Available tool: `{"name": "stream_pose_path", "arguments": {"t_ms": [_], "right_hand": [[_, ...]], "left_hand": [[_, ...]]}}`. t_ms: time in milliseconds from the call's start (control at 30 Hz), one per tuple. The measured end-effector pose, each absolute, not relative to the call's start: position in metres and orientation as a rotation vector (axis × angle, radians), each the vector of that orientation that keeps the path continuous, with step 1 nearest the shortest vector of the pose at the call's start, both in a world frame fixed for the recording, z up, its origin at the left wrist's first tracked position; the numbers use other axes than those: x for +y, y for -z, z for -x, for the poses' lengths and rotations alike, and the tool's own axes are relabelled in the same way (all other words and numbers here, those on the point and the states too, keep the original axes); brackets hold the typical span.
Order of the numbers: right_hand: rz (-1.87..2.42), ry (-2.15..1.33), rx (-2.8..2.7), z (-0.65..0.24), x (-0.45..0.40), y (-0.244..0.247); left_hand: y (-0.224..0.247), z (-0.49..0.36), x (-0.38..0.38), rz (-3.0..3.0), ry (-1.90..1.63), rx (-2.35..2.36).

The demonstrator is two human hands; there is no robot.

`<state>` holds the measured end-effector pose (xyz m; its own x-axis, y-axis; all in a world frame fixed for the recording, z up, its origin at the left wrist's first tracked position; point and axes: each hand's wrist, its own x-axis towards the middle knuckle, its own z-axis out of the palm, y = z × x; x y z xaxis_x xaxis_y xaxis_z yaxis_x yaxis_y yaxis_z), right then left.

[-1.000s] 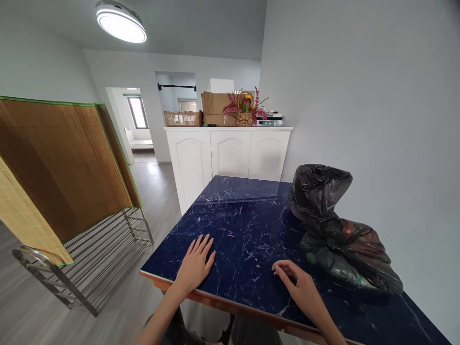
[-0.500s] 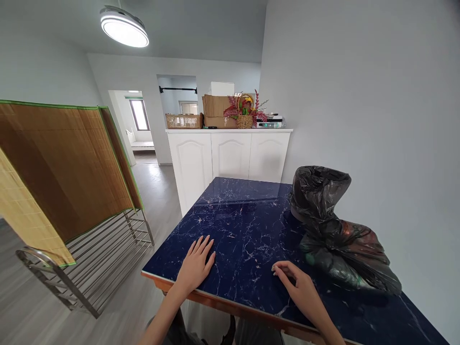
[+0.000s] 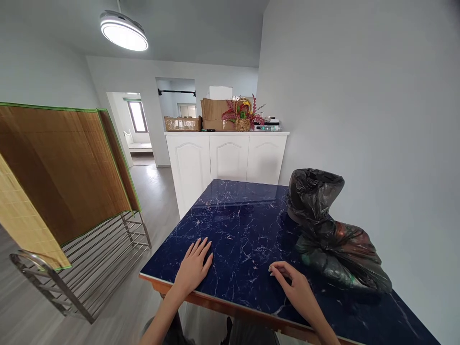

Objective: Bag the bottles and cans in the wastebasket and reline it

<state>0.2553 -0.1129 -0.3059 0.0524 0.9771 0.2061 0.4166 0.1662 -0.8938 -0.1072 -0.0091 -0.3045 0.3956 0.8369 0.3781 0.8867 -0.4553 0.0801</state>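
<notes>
My left hand [image 3: 193, 264] lies flat, palm down, on the dark blue marble-patterned table [image 3: 237, 239] near its front edge. Its fingers are stretched out and it holds nothing. Farther right, my right hand [image 3: 293, 285] rests on its side on the same tabletop. The fingers there are curled, thumb tip meeting fingertip, and I see nothing between them. Nearest to it is a filled black plastic bag [image 3: 345, 256], bulging with reddish and greenish contents that I cannot make out. Behind that bag stands a bin lined with a black bag [image 3: 316, 194].
A white cabinet [image 3: 230, 155] stands beyond the table, carrying cardboard boxes [image 3: 215, 112] and a flower basket [image 3: 243, 123]. On the left, a bamboo mat [image 3: 72, 167] hangs over a metal rack [image 3: 108, 263]. A grey wall [image 3: 359, 105] runs along the right.
The view has shifted slightly, so things on the right appear a little farther left. Both hands keep the same pose and place on the table.
</notes>
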Motion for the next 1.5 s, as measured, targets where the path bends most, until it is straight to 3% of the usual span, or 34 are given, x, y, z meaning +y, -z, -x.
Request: {"name": "stream_pose_path", "arguments": {"t_ms": [1500], "right_hand": [[1.335, -0.69, -1.497, -0.2548, -0.1127, 0.2979]], "left_hand": [[0.3046, 0.1058, -0.0048, 2.532, 0.661, -1.542]]}}
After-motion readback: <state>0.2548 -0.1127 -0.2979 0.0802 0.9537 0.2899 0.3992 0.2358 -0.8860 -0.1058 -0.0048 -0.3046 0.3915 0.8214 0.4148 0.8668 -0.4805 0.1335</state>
